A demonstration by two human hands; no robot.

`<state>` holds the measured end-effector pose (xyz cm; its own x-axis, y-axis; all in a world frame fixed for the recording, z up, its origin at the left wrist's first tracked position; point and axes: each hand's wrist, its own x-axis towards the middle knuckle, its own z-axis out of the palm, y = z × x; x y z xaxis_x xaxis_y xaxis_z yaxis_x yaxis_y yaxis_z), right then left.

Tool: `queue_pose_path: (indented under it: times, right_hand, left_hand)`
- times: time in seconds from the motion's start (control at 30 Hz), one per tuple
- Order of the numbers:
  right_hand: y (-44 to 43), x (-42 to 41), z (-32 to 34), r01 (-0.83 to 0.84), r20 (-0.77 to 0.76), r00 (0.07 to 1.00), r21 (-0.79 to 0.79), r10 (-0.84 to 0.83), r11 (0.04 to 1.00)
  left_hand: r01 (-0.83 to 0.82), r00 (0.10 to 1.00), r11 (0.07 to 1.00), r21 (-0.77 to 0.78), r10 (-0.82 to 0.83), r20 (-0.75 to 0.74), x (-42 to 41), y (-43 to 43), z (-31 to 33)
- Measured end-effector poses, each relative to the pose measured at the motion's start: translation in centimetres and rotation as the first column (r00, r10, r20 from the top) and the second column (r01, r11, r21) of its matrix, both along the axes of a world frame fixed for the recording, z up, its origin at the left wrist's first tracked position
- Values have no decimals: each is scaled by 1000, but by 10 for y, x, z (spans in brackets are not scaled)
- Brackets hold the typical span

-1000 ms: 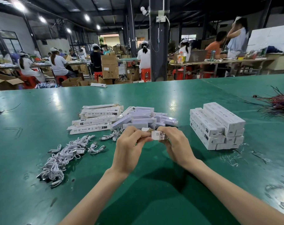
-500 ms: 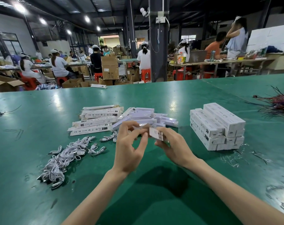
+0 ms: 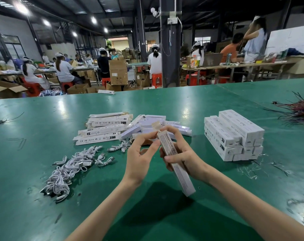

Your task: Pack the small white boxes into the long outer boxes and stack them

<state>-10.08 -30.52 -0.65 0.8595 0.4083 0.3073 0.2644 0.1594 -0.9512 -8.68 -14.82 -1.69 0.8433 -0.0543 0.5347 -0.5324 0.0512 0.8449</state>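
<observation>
Green counter: carries everything; both hands work above its near middle.
Right hand: wrapped round the long outer box, thumb across the printed face, fingers curled behind.
Long outer box: tilted, lower end toward the person, upper end pointing away, with its end flap standing open (what is inside cannot be seen).
Left hand: narrow, thumb and forefinger curled in and pinching the box's upper end just below the flap; the other fingers loosely bent.
Small white boxes: loose heap on the counter just beyond the hands.
Flat outer boxes: unfolded, lying left of that heap.
Stack: closed long boxes in several layers, well right of the hands.
White cables: tangled pile left of the left hand.
</observation>
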Motion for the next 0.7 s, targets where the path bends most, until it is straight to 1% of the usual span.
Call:
queue_pose_path:
  times: [0.1, 0.23, 0.37, 0.43, 0.5, 0.57, 0.7]
  right_hand:
    - [3, 1, -3, 17, -10, 1000, -9, -17, 1000]
    - [7, -3, -3, 79, 55, 996, -117, -73, 990]
    - [3, -4, 2, 82, 53, 996, -208, -73, 975]
    - [0, -4, 3, 48, 14, 999, -239, -46, 970]
    - [-1, -4, 4, 48, 3, 999, -262, -49, 964]
    - [-1, -5, 5, 65, 21, 998, -271, -61, 960]
    - [0, -8, 7, 98, 62, 995, -286, -84, 953]
  left_hand:
    - [49, 998, 995, -82, -53, -44, 0, 0, 2]
    - [82, 985, 978, -191, -109, -135, 1, 4, 9]
    - [112, 975, 963, -246, -155, -162, 3, 8, 13]
    - [136, 966, 956, -259, -186, -180, 3, 8, 13]
    - [167, 953, 948, -269, -226, -204, 1, 7, 13]
    - [179, 943, 946, -269, -243, -227, -2, 5, 14]
    - [157, 946, 957, -246, -217, -240, -2, 5, 16]
